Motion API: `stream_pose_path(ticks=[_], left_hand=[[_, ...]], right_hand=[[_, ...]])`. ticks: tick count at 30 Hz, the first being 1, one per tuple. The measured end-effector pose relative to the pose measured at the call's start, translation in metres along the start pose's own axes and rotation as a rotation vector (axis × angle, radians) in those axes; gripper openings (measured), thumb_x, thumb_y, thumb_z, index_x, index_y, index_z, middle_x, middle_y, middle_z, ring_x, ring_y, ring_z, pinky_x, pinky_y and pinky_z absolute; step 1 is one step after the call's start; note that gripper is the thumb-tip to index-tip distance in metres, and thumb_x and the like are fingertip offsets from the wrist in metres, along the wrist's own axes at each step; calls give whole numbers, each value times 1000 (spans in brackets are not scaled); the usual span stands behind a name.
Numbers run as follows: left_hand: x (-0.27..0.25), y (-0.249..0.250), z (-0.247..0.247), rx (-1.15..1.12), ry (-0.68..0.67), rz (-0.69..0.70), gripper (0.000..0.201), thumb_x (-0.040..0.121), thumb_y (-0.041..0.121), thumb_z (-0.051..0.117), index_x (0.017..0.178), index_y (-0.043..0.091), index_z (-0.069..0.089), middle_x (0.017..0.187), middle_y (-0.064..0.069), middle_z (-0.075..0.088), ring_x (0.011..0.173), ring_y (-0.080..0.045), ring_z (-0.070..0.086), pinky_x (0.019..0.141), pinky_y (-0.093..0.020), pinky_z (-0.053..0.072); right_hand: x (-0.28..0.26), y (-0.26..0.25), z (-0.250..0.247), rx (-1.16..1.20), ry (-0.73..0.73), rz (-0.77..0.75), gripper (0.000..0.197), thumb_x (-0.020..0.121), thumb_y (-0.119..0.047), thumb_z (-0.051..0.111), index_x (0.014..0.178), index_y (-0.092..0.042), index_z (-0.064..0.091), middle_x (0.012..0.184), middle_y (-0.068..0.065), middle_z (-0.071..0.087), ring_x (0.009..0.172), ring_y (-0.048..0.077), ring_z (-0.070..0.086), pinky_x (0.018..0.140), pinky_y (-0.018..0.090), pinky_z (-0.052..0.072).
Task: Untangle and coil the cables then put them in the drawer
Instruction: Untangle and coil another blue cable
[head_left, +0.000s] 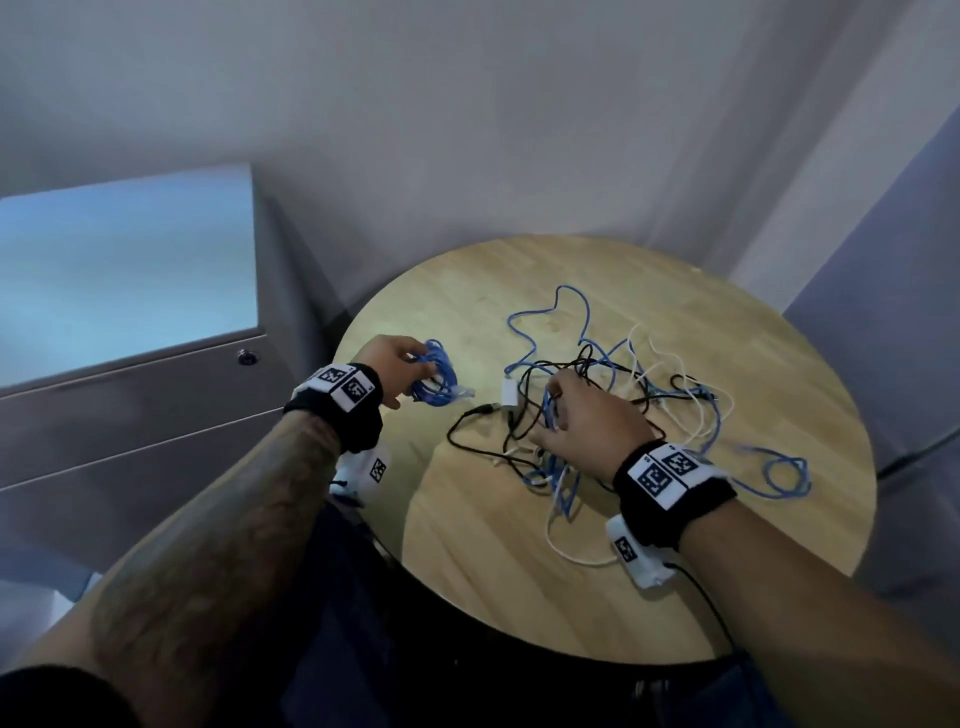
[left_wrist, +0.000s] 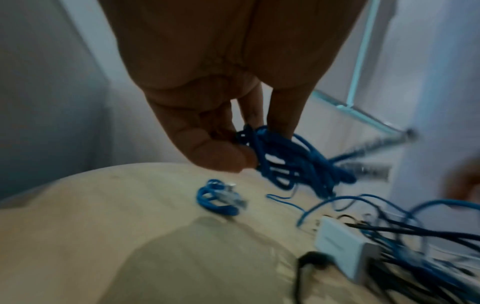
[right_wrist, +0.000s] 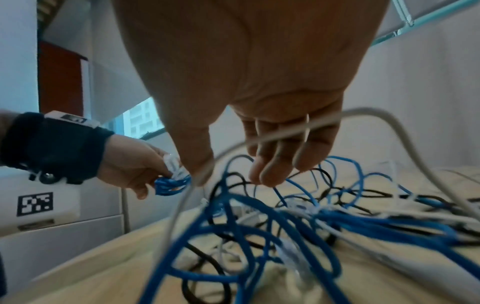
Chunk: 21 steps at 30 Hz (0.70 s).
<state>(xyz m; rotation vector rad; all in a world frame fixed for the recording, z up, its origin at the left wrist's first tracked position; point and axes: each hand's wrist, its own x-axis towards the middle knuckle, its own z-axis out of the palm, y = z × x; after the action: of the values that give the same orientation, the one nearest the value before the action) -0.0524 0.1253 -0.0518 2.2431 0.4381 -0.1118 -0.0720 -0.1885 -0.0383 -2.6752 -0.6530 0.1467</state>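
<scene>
We hold 1 finished blue coil pinched between thumb and fingers of our left hand, just above the table near its left edge. Our right hand reaches into the tangle of blue, black and white cables at the table's middle, fingers bent down among the strands; we cannot tell if they grip any. Best to keep the coil pinched tight so it does not spring open. The cabinet with its drawers stands just left of the table, all fronts closed; the near table surface is bare wood, good for laying loops.
</scene>
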Motion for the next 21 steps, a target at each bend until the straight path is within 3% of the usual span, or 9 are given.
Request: stream_pose_path(ticks=[3, 5, 10, 12, 15, 17, 19, 21], left_hand=[[12, -22, -6, 19, 3, -178, 29, 95, 23, 78, 119, 9, 72, 90, -17, 73, 65, -25, 68, 51, -33, 55], [15, -31, -6, 16, 55, -264, 29, 92, 21, 80, 113, 5, 70, 94, -20, 75, 67, -26, 69, 58, -35, 57], [13, -32, -9, 116, 8, -348, 34, 94, 32, 77, 109, 3, 73, 114, -20, 73, 100, -33, 71, 72, -34, 59], [13, -23, -13, 275, 11, -324, 46, 94, 41, 75, 123, 5, 71, 127, -18, 70, 116, -35, 67, 87, -37, 56], [2, 8, -19, 266, 205, -157, 64, 95, 40, 74, 146, 8, 54, 148, -18, 51, 130, -38, 58, 108, -44, 47], [-15, 37, -10, 54, 318, 107, 56, 96, 38, 73, 144, 16, 55, 144, -8, 50, 124, -29, 61, 103, -43, 50], [-40, 73, 12, -91, 248, 381, 52, 95, 38, 75, 142, 25, 56, 139, 4, 51, 113, -16, 64, 87, -41, 57], [-59, 104, 41, -131, 42, 570, 61, 92, 38, 79, 146, 30, 53, 142, 9, 48, 107, -12, 64, 80, -36, 57]], right_hand=[[3, 12, 0, 127, -41, 91, 14, 93, -26, 69, 91, -18, 57, 81, 6, 62, 76, 35, 60, 65, 41, 44], [6, 20, -2, 257, 12, 111, 10, 92, -21, 70, 87, -20, 61, 83, 4, 63, 77, 31, 59, 68, 41, 45], [12, 35, -17, 460, 177, 123, 6, 95, -21, 73, 90, -20, 69, 88, 0, 69, 84, 25, 63, 77, 39, 49], [10, 40, -27, 468, 243, 112, 9, 99, -24, 69, 91, -21, 71, 87, 1, 70, 84, 26, 63, 77, 39, 49], [6, 45, -48, 512, 347, 99, 18, 105, -28, 62, 93, -21, 73, 83, 5, 68, 82, 30, 63, 75, 39, 46], [1, 41, -63, 599, 384, 76, 20, 106, -28, 61, 93, -21, 74, 75, 5, 64, 69, 26, 59, 70, 37, 46], [-4, 32, -76, 749, 364, 66, 20, 109, -26, 59, 102, -22, 77, 68, 4, 52, 56, 23, 46, 59, 34, 44], [-6, 23, -89, 917, 329, 31, 22, 110, -26, 58, 107, -18, 78, 64, 3, 34, 52, 18, 28, 51, 29, 30]])
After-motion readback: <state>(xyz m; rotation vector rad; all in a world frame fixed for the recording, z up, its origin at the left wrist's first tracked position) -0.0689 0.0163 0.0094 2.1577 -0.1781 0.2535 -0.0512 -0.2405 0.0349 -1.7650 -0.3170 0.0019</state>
